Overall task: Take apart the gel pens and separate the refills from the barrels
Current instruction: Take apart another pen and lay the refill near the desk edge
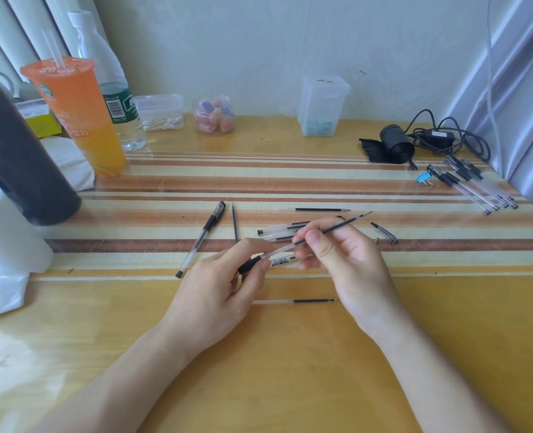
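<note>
At the left edge a dark cylinder (18,157) is cut off by the frame. Left of centre a whole pen (201,239) lies on the counter (290,354). At centre the left hand (218,292) has its grip clamped on a barrel (279,261), with the fingers hiding part of its dark end. The right hand (346,260) has its grip clamped on a refill (337,228). The refill's clear end reaches the left fingers, and I cannot tell whether it sits inside the barrel. At upper right, the pile of pens (477,185) is too blurred to count.

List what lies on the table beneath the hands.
One loose refill lies on the table, showing in the gap between the left hand and right hand. Anything directly beneath the palms is hidden.
</note>
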